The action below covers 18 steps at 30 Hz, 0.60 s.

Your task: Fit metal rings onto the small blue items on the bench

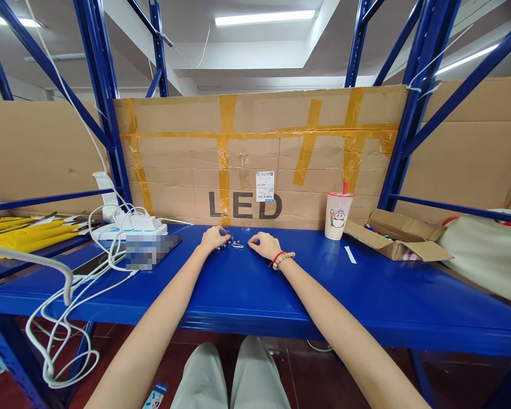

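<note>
Both bare hands rest at the back half of the blue shelf top [247,284]. My left hand [214,237] has its fingers curled down beside a small pile of tiny metallic pieces [226,243]; whatever its fingertips hold is too small to name. Just right of the pile lies a small pale loop-shaped piece [237,245]. My right hand [266,246], with a red cord and a beaded bracelet [283,259] at the wrist, has thumb and forefinger brought together, to the right of the loop. Anything between those fingertips is too small to make out.
White cables [111,250] and a power strip [149,226] crowd the left, beside yellow-handled tools [38,233]. A paper cup with a red straw [337,218], a white strip [350,254] and an open cardboard box [398,241] stand right. Taped cardboard [187,165] closes the back.
</note>
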Motion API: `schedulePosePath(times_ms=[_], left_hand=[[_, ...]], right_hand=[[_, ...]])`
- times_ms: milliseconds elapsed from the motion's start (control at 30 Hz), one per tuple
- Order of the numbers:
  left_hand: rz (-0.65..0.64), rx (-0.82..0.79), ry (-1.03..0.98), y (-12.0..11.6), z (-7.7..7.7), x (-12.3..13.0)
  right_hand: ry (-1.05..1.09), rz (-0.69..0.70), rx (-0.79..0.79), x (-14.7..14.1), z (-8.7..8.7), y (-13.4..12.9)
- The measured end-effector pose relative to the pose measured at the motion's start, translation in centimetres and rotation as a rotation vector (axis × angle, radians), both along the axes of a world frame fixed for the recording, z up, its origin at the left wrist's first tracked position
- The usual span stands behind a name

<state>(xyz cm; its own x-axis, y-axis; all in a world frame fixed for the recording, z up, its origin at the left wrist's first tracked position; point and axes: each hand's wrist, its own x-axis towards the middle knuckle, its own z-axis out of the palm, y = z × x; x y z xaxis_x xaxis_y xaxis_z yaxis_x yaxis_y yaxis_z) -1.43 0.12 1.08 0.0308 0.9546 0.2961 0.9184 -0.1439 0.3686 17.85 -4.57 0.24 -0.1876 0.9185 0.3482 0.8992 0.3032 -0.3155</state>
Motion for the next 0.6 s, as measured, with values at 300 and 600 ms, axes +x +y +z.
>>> schedulePosePath(times_ms=[300, 600], left_hand=[[0.072, -0.011, 0.139, -0.90, 0.57, 0.06], [0.095, -0.028, 0.154, -0.99, 0.80, -0.18]], right_hand=[[0.008, 0.004, 0.007, 0.00, -0.05, 0.06], [0.020, 0.020, 0.019, 0.11, -0.12, 0.17]])
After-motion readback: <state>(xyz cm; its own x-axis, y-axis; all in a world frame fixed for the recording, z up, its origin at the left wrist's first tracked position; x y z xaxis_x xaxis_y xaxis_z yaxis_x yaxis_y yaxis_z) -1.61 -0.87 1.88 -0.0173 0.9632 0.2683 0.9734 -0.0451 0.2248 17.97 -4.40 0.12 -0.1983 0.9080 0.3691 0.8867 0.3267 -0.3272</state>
